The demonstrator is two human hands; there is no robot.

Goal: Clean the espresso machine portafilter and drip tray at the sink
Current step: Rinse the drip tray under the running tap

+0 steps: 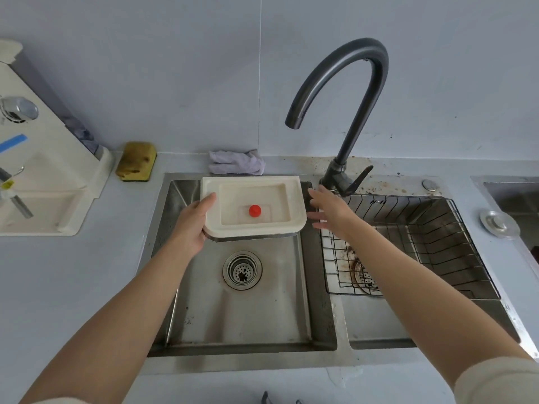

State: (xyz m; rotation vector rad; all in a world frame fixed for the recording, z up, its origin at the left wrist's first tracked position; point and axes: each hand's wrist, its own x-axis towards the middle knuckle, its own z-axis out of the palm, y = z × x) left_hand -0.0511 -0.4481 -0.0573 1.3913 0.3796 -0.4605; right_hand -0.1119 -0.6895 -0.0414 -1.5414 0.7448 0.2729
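Note:
A cream drip tray [294, 199] with a red float [255, 210] in its middle hangs level over the back of the left sink basin [233, 313]. My left hand [191, 223] grips its left edge, thumb on top. My right hand [328, 209] is spread just right of the tray, apart from it, below the base of the dark gooseneck faucet [347, 91]. The faucet handle [360, 177] sits just beyond my fingers. No water runs. The cream espresso machine [43, 176] stands at the left, its portafilter [16, 196] locked in, handle pointing outward.
A yellow sponge [136, 165] and a folded grey cloth [236, 162] lie on the counter behind the sink. A black wire rack [408, 243] fills the right basin. A round metal stopper [499, 223] rests at the far right. The left drain strainer [242, 269] is uncovered.

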